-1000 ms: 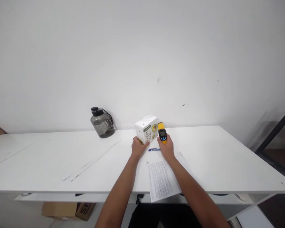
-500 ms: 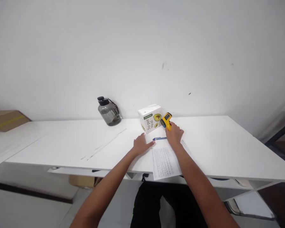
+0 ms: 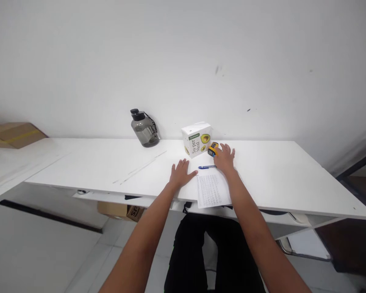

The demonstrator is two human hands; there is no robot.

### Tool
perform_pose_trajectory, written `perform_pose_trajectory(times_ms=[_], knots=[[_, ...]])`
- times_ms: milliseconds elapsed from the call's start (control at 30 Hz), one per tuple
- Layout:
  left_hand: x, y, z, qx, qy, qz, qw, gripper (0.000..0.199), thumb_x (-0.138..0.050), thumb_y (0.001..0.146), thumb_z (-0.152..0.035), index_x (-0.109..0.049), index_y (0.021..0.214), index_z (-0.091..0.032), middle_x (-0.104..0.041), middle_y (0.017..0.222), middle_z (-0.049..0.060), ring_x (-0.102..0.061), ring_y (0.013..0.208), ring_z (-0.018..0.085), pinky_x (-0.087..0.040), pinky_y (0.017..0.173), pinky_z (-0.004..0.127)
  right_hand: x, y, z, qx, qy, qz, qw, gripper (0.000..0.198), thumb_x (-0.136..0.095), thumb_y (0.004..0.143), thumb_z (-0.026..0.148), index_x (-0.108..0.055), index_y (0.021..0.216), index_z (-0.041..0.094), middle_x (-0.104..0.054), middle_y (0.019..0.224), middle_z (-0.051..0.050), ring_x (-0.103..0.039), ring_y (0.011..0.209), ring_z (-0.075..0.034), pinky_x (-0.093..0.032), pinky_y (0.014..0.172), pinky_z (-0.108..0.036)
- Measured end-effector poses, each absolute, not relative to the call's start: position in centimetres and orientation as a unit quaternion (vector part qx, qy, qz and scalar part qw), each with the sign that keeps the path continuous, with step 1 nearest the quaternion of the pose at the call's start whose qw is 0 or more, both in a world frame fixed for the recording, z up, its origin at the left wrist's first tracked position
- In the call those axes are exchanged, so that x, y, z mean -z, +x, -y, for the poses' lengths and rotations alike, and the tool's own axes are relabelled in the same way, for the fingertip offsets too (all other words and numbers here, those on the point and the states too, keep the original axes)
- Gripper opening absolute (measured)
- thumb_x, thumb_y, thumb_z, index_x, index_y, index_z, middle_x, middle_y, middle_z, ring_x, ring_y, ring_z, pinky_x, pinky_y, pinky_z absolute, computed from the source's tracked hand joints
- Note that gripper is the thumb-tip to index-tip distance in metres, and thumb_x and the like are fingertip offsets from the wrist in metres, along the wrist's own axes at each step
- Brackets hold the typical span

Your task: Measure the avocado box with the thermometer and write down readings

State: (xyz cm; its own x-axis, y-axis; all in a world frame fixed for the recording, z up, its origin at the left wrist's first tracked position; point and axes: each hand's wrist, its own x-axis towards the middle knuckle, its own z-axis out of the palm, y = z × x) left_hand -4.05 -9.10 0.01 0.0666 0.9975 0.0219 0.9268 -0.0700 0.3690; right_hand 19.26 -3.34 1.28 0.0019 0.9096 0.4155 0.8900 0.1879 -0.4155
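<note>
Left hand [image 3: 180, 174] spread flat before the box [image 3: 192, 142]; right fingers splayed at the thermometer [image 3: 212, 149], just right of the box.
Tabletop [image 3: 277, 175] stretches widely to the box's right; to its left is a gap before the bottle [image 3: 144, 131]. In front of it, beyond the pen [image 3: 205, 167], the paper [image 3: 212, 191] overhangs the near edge. A second ago the left hand held the box and the right gripped the thermometer.

Arms [image 3: 151, 228] outstretched, hands [image 3: 179, 173] palm-down, fingers [image 3: 179, 164] spread
</note>
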Motion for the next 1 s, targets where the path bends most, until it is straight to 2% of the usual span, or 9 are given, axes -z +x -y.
perform_pose_trajectory(times_ms=[167,300,400,567,667,733,833,933,1000], knots=[[0.1,-4.1,8.9,-0.144,0.715,-0.669,0.141,0.074,-0.053,0.091,-0.066,-0.044,0.152,-0.025,-0.027,0.17,0.01,-0.016,0.16,0.031,-0.006,0.128,0.056,-2.7,20.9,3.9,-0.019,-0.568,0.8,0.192,0.049,-0.053,0.083,0.01,-0.071,0.127,0.021,-0.045,0.159,-0.012,-0.03,0.151,-0.037,-0.036,0.116,-0.055],[0.4,-4.0,8.6,-0.171,0.709,-0.67,0.136,0.064,-0.051,0.095,-0.058,-0.048,0.15,-0.026,-0.032,0.168,0.01,-0.021,0.159,0.031,-0.009,0.128,0.056,-1.5,21.8,5.4,-0.001,-0.494,0.864,0.096,0.034,-0.05,0.085,0.009,-0.075,0.107,0.019,-0.058,0.146,-0.016,-0.035,0.147,-0.035,-0.021,0.12,-0.063],[0.4,-4.0,8.5,-0.173,0.706,-0.672,0.139,0.054,-0.046,0.1,-0.049,-0.05,0.149,-0.027,-0.033,0.168,0.008,-0.022,0.159,0.029,-0.009,0.128,0.054,-0.5,22.2,6.5,0.013,-0.453,0.876,0.166,0.036,-0.039,0.092,0.011,-0.069,0.11,0.019,-0.067,0.129,-0.014,-0.047,0.135,-0.03,-0.013,0.123,-0.06],[0.5,-3.8,8.0,-0.21,0.668,-0.704,0.121,0.051,-0.038,0.102,-0.042,-0.052,0.148,-0.024,-0.037,0.165,0.01,-0.028,0.157,0.03,-0.018,0.128,0.053,0.6,22.1,7.7,-0.047,-0.51,0.778,0.364,0.034,-0.036,0.095,0.029,-0.061,0.116,0.018,-0.067,0.108,-0.016,-0.06,0.104,-0.031,-0.043,0.1,-0.051],[0.5,-3.6,7.4,-0.214,0.636,-0.732,0.117,0.061,-0.032,0.102,-0.051,-0.047,0.152,-0.018,-0.036,0.166,0.012,-0.027,0.157,0.031,-0.019,0.127,0.052,0.7,21.8,8.4,-0.069,-0.488,0.769,0.408,0.025,-0.047,0.091,0.044,-0.061,0.091,0.023,-0.061,0.081,-0.009,-0.057,0.081,-0.027,-0.045,0.088,-0.047],[0.5,-3.5,7.1,-0.196,0.641,-0.732,0.121,0.074,-0.035,0.098,-0.065,-0.043,0.155,-0.018,-0.032,0.168,0.013,-0.022,0.158,0.033,-0.017,0.128,0.053,0.4,21.7,9.0,-0.089,-0.465,0.777,0.415,0.034,-0.051,0.09,0.054,-0.054,0.072,0.026,-0.053,0.068,-0.003,-0.054,0.072,-0.024,-0.044,0.088,-0.047],[0.4,-3.4,7.1,-0.165,0.657,-0.727,0.115,0.093,-0.042,0.088,-0.079,-0.037,0.158,-0.017,-0.025,0.17,0.014,-0.016,0.159,0.036,-0.013,0.128,0.054,-0.6,21.3,10.0,-0.179,-0.419,0.786,0.418,0.052,-0.041,0.093,0.067,-0.056,0.065,0.026,-0.06,0.075,-0.006,-0.059,0.081,-0.024,-0.045,0.091,-0.046],[0.4,-3.4,7.3,-0.145,0.66,-0.728,0.112,0.102,-0.049,0.083,-0.081,-0.032,0.16,-0.016,-0.021,0.171,0.015,-0.013,0.16,0.037,-0.011,0.128,0.053,-1.2,20.7,11.1,-0.302,-0.389,0.772,0.401,0.062,-0.028,0.096,0.069,-0.07,0.084,0.025,-0.069,0.099,-0.009,-0.064,0.095,-0.025,-0.048,0.09,-0.043],[0.3,-3.4,7.3,-0.146,0.656,-0.732,0.115,0.099,-0.05,0.084,-0.079,-0.032,0.16,-0.017,-0.021,0.171,0.015,-0.013,0.16,0.036,-0.011,0.128,0.052,-1.2,20.4,11.5,-0.356,-0.406,0.755,0.372,0.057,-0.035,0.095,0.067,-0.073,0.095,0.025,-0.071,0.097,-0.007,-0.066,0.093,-0.025,-0.049,0.087,-0.042]])
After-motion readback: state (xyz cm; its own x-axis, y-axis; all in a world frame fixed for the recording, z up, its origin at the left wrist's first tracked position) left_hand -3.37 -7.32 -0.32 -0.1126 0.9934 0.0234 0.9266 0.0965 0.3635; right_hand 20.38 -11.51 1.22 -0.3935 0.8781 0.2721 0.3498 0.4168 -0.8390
